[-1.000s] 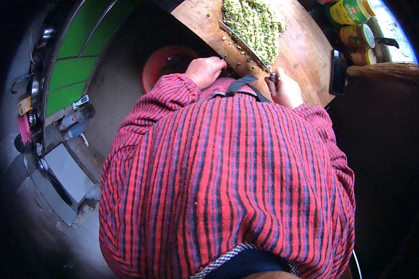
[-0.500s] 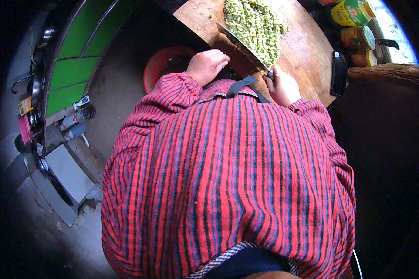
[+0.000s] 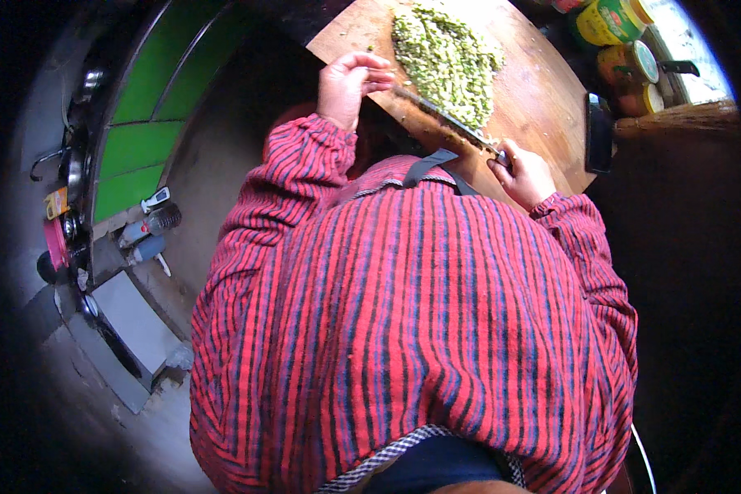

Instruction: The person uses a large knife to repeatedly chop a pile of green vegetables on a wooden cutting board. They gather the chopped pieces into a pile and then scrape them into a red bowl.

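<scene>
A heap of finely chopped green vegetable (image 3: 446,67) lies on a wooden cutting board (image 3: 543,99). Along its near side a cleaver (image 3: 445,115) rests edge-on, its blade slanting from upper left to lower right. My right hand (image 3: 528,174) is closed round the cleaver's handle at the board's near edge. Beside the far end of the blade is my left hand (image 3: 343,89), its fingers partly stretched and apart, with nothing visible in them. Whether its fingertips touch the blade I cannot tell.
Jars (image 3: 613,22) and a dark phone-like slab (image 3: 598,133) stand along the board's right side, near a straw broom (image 3: 675,119). Left are green cabinet doors (image 3: 140,148) and bottles (image 3: 152,226) on the floor. A red basin is mostly hidden behind my left arm.
My left hand has moved up from over the red basin to the blade's far end, its fingers opening. My right hand and the cleaver have shifted slightly right and nearer.
</scene>
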A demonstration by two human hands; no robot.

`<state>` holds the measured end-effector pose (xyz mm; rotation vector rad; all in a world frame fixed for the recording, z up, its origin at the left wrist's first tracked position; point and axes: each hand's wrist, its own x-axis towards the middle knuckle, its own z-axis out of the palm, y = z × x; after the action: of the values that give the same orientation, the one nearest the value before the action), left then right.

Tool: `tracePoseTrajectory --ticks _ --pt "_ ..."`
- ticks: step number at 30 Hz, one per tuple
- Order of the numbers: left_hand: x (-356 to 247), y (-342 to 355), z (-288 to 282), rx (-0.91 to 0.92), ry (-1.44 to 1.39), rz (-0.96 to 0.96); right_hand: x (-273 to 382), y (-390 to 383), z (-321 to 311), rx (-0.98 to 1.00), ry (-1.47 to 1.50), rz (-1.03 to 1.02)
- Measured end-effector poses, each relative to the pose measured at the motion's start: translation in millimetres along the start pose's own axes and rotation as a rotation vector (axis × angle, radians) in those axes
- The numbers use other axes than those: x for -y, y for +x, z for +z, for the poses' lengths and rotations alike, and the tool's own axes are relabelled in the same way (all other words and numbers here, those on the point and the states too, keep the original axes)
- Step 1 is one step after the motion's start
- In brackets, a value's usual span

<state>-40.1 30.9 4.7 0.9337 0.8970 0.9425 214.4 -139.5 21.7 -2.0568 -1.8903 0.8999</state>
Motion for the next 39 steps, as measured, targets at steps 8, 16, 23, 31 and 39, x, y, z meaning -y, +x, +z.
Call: tracePoseTrajectory --ticks 8,16,23,31,39 --pt "6.8 -11.9 -1.9 -0.025 0.146 -0.042 -37.0 14.4 -36.1 0.108 -0.165 -0.280" --pt "15.3 -18.4 -13.8 -0.031 0.218 -0.112 -37.8 94.6 -63.5 -0.022 -0.358 -0.411" --pt "21.2 -24.3 -24.1 -0.093 0.267 -0.148 -25.6 100.3 -65.8 -0.121 -0.230 -0.316" --pt "31.3 -29.5 -37.9 -0.142 0.246 -0.149 -28.3 44.6 -55.7 0.178 -0.175 -0.305" --pt "33.2 -28.4 -37.7 -0.063 0.244 -0.195 -30.7 78.1 -61.9 0.043 -0.270 -0.308"
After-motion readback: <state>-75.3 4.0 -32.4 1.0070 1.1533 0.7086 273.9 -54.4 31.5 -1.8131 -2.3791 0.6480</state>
